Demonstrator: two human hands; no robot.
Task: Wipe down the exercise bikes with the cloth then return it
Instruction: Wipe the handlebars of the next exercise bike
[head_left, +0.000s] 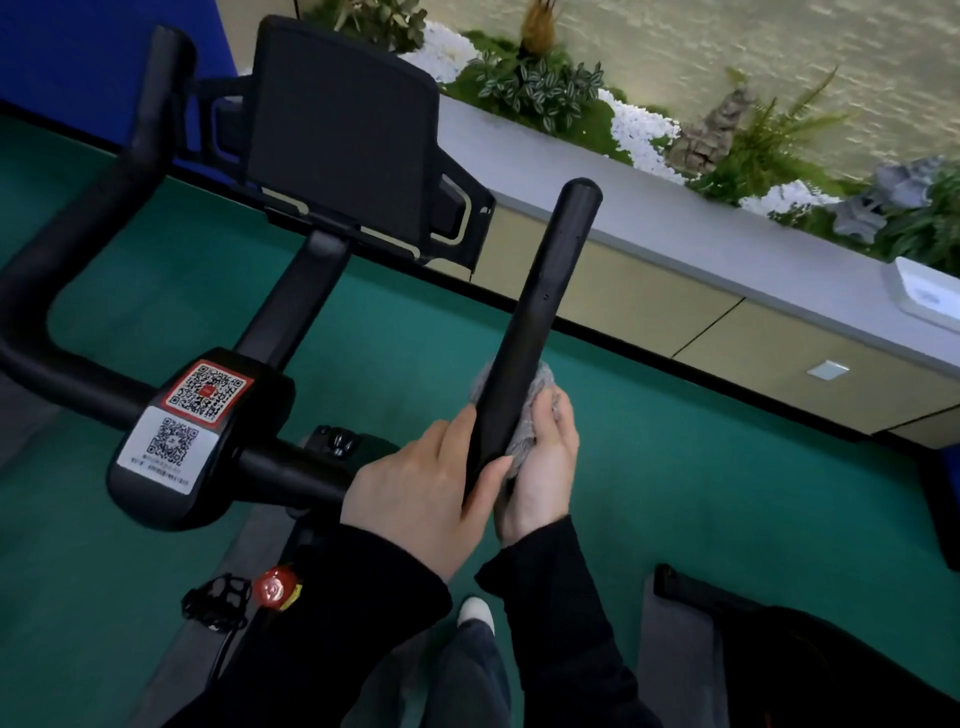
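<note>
A black exercise bike fills the left and middle of the head view, with a dark screen (340, 130) and a console carrying two QR stickers (192, 415). Its right handlebar horn (540, 312) rises toward the upper right. My left hand (421, 493) grips the base of that horn, thumb over the top. My right hand (540, 462) holds a grey fuzzy cloth (524, 436) pressed around the underside and right side of the horn. Most of the cloth is hidden behind the bar and my fingers.
Green floor (675, 493) surrounds the bike. A long grey-topped counter (675, 234) with plants and white pebbles runs along the back right. A red knob (274, 587) sits low on the frame. Another dark machine (810, 665) stands at the lower right.
</note>
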